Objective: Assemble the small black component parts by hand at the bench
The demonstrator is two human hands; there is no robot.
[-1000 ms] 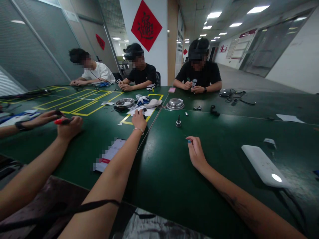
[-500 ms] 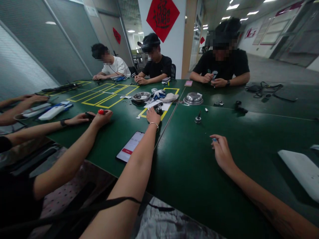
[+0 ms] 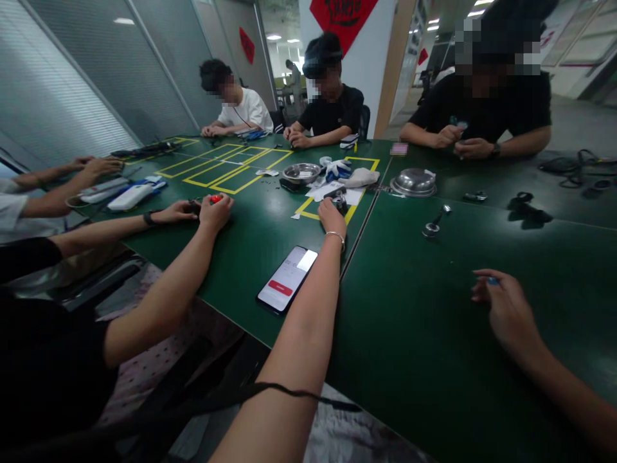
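Looks like a dark metallic part (image 3: pixel 342 202) is being touched by the left hand (image 3: pixel 332 219) at the white paper (image 3: pixel 355 195); finger grip can't be told. The right hand (image 3: pixel 511 308) is being held loosely curled, nothing visible inside. Snug, gentle pinching is probably being called for.

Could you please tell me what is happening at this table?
The person's left hand is at a dark metallic part by some white paper; whether it grips the part is unclear. The right hand, over the green table, appears empty. A lit phone lies beside the left forearm, and a co-worker's hand holds something red.
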